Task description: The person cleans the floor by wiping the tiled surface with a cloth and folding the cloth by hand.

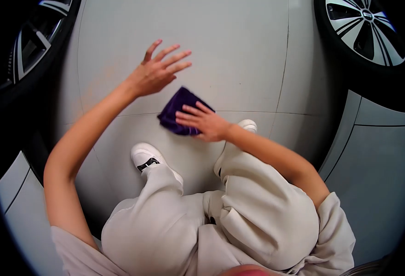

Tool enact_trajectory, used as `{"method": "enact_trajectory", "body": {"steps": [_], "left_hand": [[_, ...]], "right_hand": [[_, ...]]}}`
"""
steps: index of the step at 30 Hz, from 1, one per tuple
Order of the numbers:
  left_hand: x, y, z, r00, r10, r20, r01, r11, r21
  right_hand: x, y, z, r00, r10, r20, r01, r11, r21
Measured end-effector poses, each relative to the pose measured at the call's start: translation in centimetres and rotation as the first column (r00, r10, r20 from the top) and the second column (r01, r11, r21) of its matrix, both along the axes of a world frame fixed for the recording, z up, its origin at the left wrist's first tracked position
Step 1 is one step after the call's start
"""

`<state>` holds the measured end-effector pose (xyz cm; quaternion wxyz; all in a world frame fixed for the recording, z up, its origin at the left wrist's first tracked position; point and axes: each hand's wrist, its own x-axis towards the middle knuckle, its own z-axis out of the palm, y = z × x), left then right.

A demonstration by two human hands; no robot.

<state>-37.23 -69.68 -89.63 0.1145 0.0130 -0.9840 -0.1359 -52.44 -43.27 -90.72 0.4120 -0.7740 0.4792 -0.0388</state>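
I view the white shoes [143, 148] on the near side of the purple cloth [180, 102]. My right hand [207, 123] lies on the cloth, fingers spread. Beyond the cloth, leftward, my left hand [157, 73] is spread and empty. Step in hand, as I judge: wiping the floor [239, 50]. The next move likely calls for even palm pressure.

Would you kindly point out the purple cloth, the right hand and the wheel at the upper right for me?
Purple cloth [180, 103]: head view, on its uncovered upper part.
Right hand [208, 124]: head view, on the back of the hand.
Wheel [367, 15]: head view, on its hub.
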Motion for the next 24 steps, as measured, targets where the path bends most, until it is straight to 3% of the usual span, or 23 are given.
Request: {"method": "enact_trajectory", "body": {"steps": [2,4,6,8,10,13,15,17,20,22,24], "left_hand": [[1.9,4.1,0.8,0.994,0.073,-0.081,-0.059,0.984,0.169],[3.4,8.0,2.5,0.963,0.186,-0.197,-0.071,0.876,0.477],[5.5,12.4,2.9,0.932,0.362,-0.019,-0.241,0.658,0.713],[7.5,16.4,3.3,0.837,0.543,0.074,-0.356,0.437,0.826],[9.6,19.3,5.2,0.767,0.547,0.334,-0.497,0.178,0.849],[13.1,22.3,5.2,0.751,0.484,0.449,-0.540,0.059,0.840],[14.9,23.4,4.1,0.792,0.520,0.320,-0.443,0.130,0.887],[16.3,23.8,3.5,0.797,0.527,0.296,-0.447,0.184,0.875],[17.7,24.5,1.7,0.798,0.529,0.290,-0.483,0.272,0.833],[18.2,24.8,1.3,0.777,0.541,0.322,-0.535,0.298,0.791],[17.4,24.8,1.2,0.731,0.609,0.308,-0.537,0.234,0.811]], "right_hand": [[2.7,2.8,0.6,0.999,0.038,0.026,-0.040,0.995,0.096],[3.0,3.4,1.4,0.996,0.033,0.081,-0.048,0.981,0.189],[1.7,3.2,1.1,0.929,-0.308,0.205,0.184,0.866,0.465],[-0.9,-0.4,5.9,0.795,-0.604,-0.053,0.345,0.378,0.859],[-3.2,-1.5,7.8,0.483,-0.876,0.004,0.407,0.228,0.885],[-9.6,-6.0,9.6,0.524,-0.852,-0.022,0.475,0.270,0.838],[-11.4,-10.2,11.2,0.517,-0.856,0.009,0.555,0.343,0.758],[-12.6,-14.9,12.1,0.533,-0.846,0.022,0.665,0.435,0.607],[-14.5,-23.1,9.5,0.629,-0.771,-0.096,0.760,0.586,0.281],[-13.0,-28.8,7.1,0.663,-0.747,-0.057,0.746,0.652,0.137],[-11.6,-34.4,1.4,0.644,-0.765,0.006,0.765,0.644,0.000]]}}
